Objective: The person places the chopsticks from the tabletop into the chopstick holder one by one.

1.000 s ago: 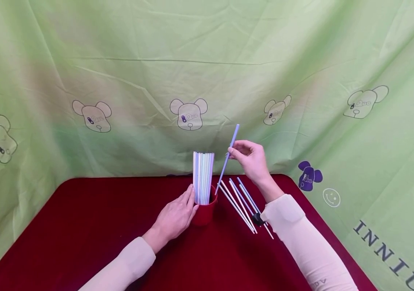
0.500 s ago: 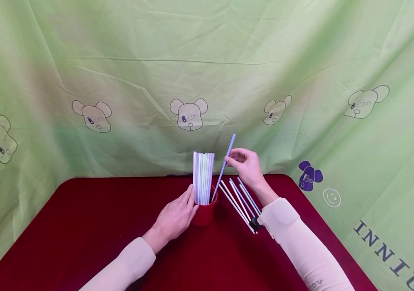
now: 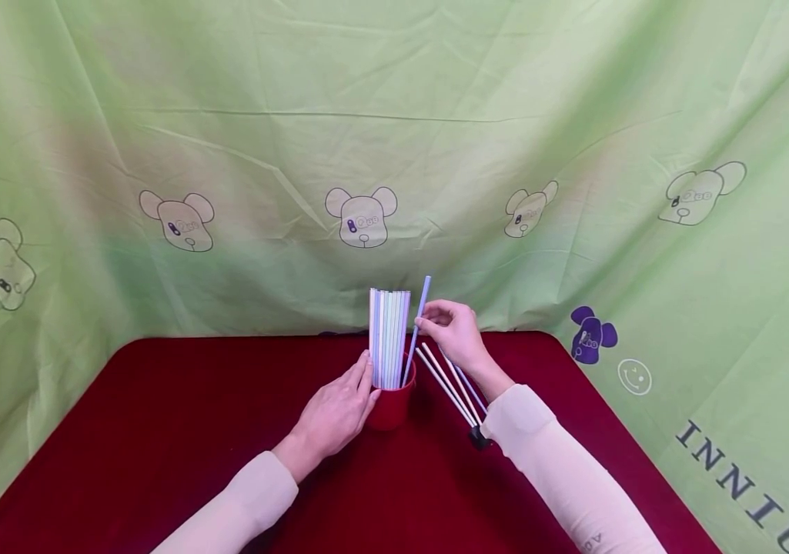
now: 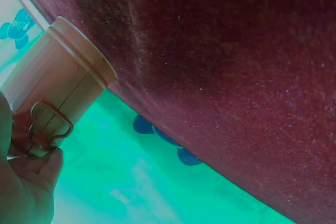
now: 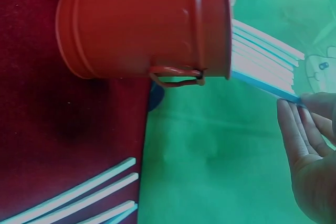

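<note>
A small red bucket point(image 3: 389, 412) with side handles stands on the table, with a bundle of pastel straws point(image 3: 387, 335) upright in it. My left hand point(image 3: 332, 408) holds the bucket at its left side near the rim, the thumb in front and the fingers behind; the left wrist view shows this hand point(image 4: 34, 187) beside a looped handle point(image 4: 50, 121). Between thumb and fingertips my right hand point(image 3: 453, 327) pinches a blue-purple straw point(image 3: 418, 315). That straw's lower end is inside the bucket, right of the bundle. In the right wrist view, the right hand point(image 5: 310, 145) pinches its top end.
Several loose straws point(image 3: 446, 385) lie on the dark red tabletop point(image 3: 228, 431) to the bucket's right, partly hidden under my right forearm. A black device point(image 3: 479, 437) sits at the right wrist. A green printed curtain point(image 3: 262, 192) hangs behind the table.
My right hand has moved left and down with the blue-purple straw, which stands more upright and deeper in the bucket, nearer the bundle. My left hand and the bucket have stayed in place.
</note>
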Action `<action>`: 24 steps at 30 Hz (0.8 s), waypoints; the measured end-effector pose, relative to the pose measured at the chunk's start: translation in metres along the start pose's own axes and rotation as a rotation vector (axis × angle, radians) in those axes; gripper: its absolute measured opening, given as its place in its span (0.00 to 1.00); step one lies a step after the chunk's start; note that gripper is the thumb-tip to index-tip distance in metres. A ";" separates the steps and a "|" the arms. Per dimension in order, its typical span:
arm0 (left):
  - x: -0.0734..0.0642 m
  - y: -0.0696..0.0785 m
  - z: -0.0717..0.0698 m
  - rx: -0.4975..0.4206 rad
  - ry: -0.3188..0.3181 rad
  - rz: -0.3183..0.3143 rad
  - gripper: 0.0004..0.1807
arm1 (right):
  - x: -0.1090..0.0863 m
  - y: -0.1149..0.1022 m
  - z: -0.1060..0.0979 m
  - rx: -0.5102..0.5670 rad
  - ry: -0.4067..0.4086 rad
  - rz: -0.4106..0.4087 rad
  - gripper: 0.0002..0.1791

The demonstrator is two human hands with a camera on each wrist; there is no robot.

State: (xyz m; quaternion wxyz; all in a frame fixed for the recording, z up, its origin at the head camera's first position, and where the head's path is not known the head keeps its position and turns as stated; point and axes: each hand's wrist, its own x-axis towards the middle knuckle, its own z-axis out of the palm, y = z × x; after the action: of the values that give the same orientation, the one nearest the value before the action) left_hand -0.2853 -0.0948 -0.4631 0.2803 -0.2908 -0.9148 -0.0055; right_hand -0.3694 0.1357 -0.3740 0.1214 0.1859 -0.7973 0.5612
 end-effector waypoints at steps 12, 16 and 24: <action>0.000 0.000 -0.001 -0.022 0.001 -0.003 0.30 | -0.004 0.015 0.013 -0.018 -0.037 0.000 0.09; 0.001 0.000 -0.001 -0.019 -0.002 -0.002 0.31 | -0.006 0.018 0.017 -0.049 -0.046 -0.001 0.08; 0.000 0.000 0.000 -0.018 -0.011 -0.002 0.31 | -0.006 0.021 0.020 -0.094 -0.046 0.039 0.08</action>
State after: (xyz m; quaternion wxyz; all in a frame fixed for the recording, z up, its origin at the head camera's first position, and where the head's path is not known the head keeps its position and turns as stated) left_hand -0.2855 -0.0947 -0.4630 0.2724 -0.2925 -0.9166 -0.0125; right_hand -0.3726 0.1240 -0.4016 0.1004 0.1773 -0.8289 0.5210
